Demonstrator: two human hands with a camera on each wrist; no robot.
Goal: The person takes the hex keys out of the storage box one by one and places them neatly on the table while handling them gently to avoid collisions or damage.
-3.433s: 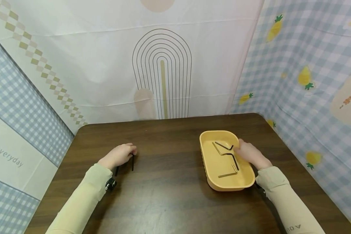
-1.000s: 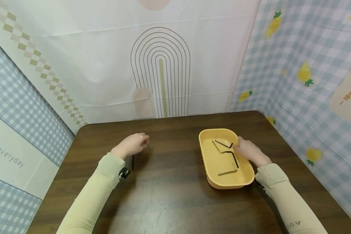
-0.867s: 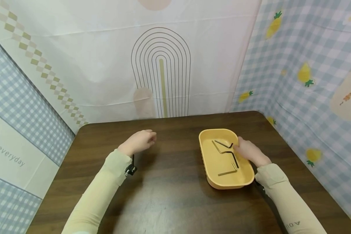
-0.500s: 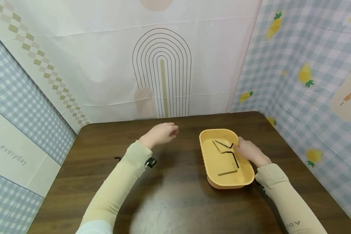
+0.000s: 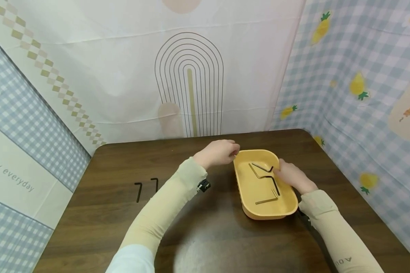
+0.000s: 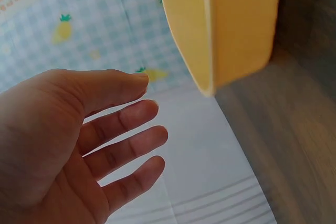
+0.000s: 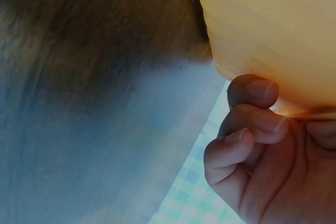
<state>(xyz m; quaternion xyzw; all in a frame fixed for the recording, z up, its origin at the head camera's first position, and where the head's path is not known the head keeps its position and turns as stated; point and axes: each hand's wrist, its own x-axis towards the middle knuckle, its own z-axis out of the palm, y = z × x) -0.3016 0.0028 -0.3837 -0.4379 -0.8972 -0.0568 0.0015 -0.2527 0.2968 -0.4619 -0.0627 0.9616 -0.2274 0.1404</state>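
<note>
My left hand (image 5: pixel 218 152) is at the far left corner of a yellow plastic basket (image 5: pixel 250 193). In the left wrist view its fingers (image 6: pixel 131 114) are loosely bent and apart, holding nothing, with a gap to the basket wall (image 6: pixel 241 30). My right hand (image 5: pixel 291 176) grips the basket's right rim, thumb inside; the right wrist view shows curled fingers (image 7: pixel 257 124) against its outer side. Several hex keys lie in the basket, among them a black one (image 5: pixel 275 185) and a brass-coloured one (image 5: pixel 266 201). Two black hex keys, one left (image 5: pixel 139 192) and one right (image 5: pixel 156 184), lie on the table.
The dark wooden table (image 5: pixel 205 212) carries the basket on its right half. A white printed cloth (image 5: pixel 129 76) hangs behind the back edge. Checked cloth with pineapple prints (image 5: pixel 344 113) stands along the right side. My left forearm (image 5: pixel 167 204) crosses the table's middle.
My left hand has let go of a black hex key on the table and moved right to the basket. Both table hex keys have come into view. The right hand stays on the rim.
</note>
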